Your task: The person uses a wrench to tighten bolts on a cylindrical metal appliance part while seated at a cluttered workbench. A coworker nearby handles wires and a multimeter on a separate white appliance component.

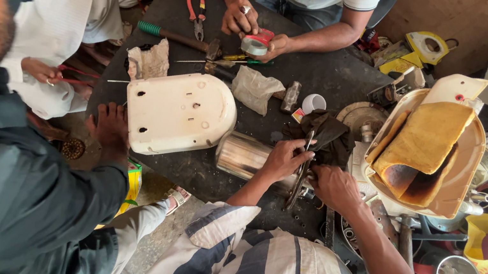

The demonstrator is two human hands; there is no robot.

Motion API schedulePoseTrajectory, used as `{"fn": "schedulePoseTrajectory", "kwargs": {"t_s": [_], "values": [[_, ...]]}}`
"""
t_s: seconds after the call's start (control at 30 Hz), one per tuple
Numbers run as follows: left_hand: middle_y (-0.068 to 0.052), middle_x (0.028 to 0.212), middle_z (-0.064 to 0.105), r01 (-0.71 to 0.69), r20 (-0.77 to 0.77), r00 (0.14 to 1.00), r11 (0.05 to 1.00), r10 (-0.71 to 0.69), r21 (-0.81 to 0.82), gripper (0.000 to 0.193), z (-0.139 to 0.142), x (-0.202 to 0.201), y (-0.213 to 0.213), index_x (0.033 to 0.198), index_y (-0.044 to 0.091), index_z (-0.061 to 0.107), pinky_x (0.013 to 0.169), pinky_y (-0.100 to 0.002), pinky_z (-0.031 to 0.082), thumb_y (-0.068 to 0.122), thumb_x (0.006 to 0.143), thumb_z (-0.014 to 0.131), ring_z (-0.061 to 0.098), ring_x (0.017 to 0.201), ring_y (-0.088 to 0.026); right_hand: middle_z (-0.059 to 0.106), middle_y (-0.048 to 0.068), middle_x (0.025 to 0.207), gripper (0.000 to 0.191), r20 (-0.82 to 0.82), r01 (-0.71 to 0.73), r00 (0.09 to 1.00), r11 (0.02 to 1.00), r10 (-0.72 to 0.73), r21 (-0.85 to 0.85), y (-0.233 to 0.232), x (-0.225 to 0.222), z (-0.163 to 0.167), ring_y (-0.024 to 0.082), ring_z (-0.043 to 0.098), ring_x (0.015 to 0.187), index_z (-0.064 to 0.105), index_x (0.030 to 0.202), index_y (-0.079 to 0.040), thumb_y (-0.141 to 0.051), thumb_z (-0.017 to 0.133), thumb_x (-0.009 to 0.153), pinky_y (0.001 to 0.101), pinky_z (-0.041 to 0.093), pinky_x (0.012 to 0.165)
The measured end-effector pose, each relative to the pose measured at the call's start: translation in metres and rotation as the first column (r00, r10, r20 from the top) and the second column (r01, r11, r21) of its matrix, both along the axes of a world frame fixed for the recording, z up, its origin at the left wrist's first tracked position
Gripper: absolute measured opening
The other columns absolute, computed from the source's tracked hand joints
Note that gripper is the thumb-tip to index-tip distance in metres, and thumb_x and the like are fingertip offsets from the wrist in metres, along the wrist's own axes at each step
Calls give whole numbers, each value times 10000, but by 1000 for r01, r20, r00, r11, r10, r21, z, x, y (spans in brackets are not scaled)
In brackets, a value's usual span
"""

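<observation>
Overhead view of a dark work table point(331, 73) with several people around it. The person in the striped shirt, at the bottom edge, works at the near side of the table.

The left hand point(282, 159) lies over the end of a shiny metal cylinder point(240, 154) that rests on its side. Its fingers are pressed together, pinching a thin metal strip point(306, 149) against a dark cloth point(328, 133). The strip stands nearly upright between the two hands, and its lower end reaches the table's near edge.

The right hand point(334, 186) sits just beside the left, touching the lower part of the strip. It is curled with the knuckles up and its fingertips are hidden, so its grip cannot be told.

A white plastic cover point(178, 111) lies flat, just to the left of the cylinder. A co-worker's hand point(110, 127) rests on the table edge beside it.

At the far side, another person's two hands hold a roll of tape point(256, 44). Red-handled pliers point(195, 7) and a green-handled hammer point(175, 36) lie near them.

A small white cup point(313, 103) stands beyond the cloth. To the right, a yellowed appliance shell point(427, 142) lies open side up.
</observation>
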State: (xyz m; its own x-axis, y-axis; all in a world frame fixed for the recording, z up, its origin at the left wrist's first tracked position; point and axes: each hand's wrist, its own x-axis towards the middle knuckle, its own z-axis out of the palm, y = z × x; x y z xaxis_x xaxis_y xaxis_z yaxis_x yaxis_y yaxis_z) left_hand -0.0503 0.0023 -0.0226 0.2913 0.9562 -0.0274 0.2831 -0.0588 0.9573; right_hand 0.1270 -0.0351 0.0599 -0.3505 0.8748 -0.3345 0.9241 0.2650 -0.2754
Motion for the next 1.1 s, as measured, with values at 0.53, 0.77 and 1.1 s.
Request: {"fn": "schedulePoseTrajectory", "kwargs": {"t_s": [0.53,0.77,1.1], "values": [[-96,761,684,-9,31,999,1000,8,29,454,7,-2,-1,1352,110,684,534,-348,412,322,953,713,504,522,-129,746,152,951,368,-60,100,994,993,-97,62,1,-5,2,375,729,824,699,1050,-74,-367,741,832,505,577,682],[-86,771,679,-6,17,1000,1000,6,-10,457,6,-3,-1,1353,114,686,506,-346,379,325,948,712,458,509,-124,758,155,915,304,-3,23,1000,998,-23,52,-4,-4,2,347,743,831,710,1068,-115,-384,707,926,480,583,733],[-68,790,676,-3,25,1000,999,2,39,475,3,-3,-1,1362,114,684,538,-338,405,377,966,700,474,536,-119,761,160,878,343,18,35,999,999,-34,-32,-3,-8,2,343,747,791,689,1078,-102,-402,714,913,481,584,697]]}}
